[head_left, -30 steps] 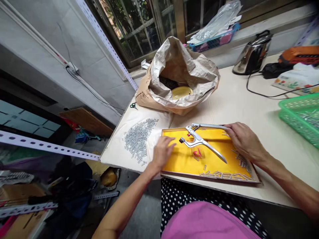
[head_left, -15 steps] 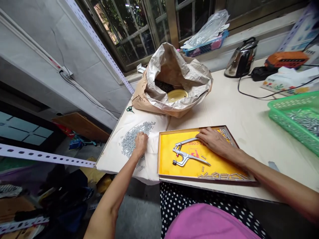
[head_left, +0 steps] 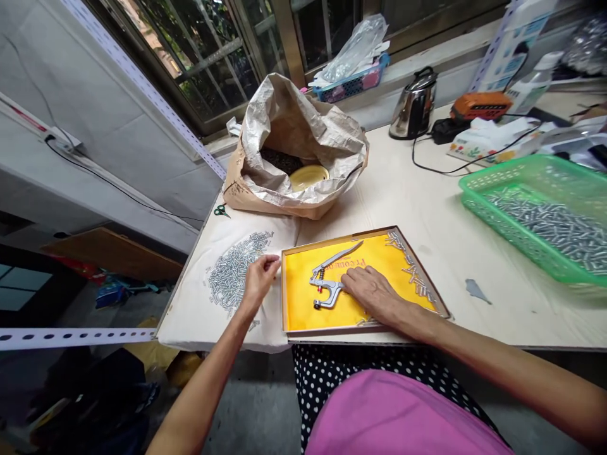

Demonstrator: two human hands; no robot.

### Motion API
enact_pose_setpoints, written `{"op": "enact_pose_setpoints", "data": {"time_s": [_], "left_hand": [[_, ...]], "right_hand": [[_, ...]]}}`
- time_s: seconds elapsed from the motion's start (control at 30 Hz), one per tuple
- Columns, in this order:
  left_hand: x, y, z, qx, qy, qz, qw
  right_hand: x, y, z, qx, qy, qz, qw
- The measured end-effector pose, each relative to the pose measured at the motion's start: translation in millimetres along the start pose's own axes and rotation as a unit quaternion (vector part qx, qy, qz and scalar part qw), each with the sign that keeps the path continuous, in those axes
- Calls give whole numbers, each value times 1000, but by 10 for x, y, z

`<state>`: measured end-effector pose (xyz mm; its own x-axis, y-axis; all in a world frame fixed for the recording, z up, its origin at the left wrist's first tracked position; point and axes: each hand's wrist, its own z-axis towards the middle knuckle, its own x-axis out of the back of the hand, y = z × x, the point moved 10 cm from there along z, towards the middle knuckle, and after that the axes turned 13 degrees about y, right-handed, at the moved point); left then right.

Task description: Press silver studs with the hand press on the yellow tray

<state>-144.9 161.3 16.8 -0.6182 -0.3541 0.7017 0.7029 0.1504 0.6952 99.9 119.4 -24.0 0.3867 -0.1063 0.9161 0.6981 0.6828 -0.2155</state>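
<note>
On the table [head_left: 427,208], the paper sack [head_left: 294,145] and green basket [head_left: 535,189] sit where they were. In the yellow tray [head_left: 303,313] in front of you, the pliers [head_left: 324,286] have turned and slid towards your side. Your right hand [head_left: 372,294] has come off the tray's far edge. Its fingers are now closed together over the lower handle, so the tool is in hand. Your left hand [head_left: 258,278] has crossed to the pile of metal pins [head_left: 232,275]. Its fingertips are pinched at the pile's edge, perhaps on one pin, though that is too small to tell.
</note>
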Motion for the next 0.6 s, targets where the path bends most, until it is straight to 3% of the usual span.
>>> {"op": "enact_pose_setpoints", "data": {"time_s": [0.1,0.23,0.43,0.6], "left_hand": [[-245,123,-448,59,-65,-111,990],[-498,67,-852,162,-94,-202,961],[-667,-29,-994,224,-94,-241,940],[-716,-39,-995,239,-94,-219,941]], "right_hand": [[24,32,-8,-17,-2,7,1000],[124,-78,11,39,45,-26,998],[271,-185,-33,96,158,-66,981],[266,-180,-33,97,162,-67,980]]}}
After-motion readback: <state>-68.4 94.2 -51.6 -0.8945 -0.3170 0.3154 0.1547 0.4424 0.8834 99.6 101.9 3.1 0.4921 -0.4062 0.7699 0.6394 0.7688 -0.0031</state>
